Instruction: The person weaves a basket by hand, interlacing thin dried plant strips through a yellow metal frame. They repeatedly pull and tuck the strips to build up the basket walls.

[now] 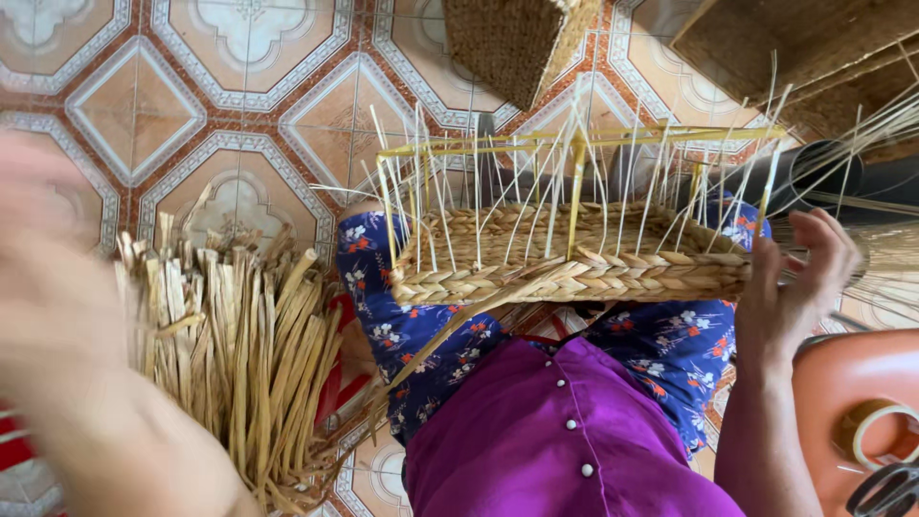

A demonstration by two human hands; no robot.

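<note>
The half-woven basket (574, 273) is touched by the spread right hand (799, 278). Dried reeds (239, 354) are piled beside the blurred left hand (48, 287), whose shape cannot be told.

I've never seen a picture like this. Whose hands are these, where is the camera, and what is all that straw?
The camera sits on a person's head and looks straight down, so you see their own lap and hands. No machine is involved. On the lap, over flowered blue trousers and a purple shirt, rests a half-woven basket: braided straw walls at the bottom, thin pale stakes standing up from them, and a yellow frame around the top. The right hand touches the basket's right end, fingers spread. The left hand is a blur at the left edge, lifted close to the camera, so whether it holds anything cannot be told. Beside it, a bundle of dried flat strips lies on the patterned tile floor. An orange plastic thing with tape and scissors shows at lower right.
</note>
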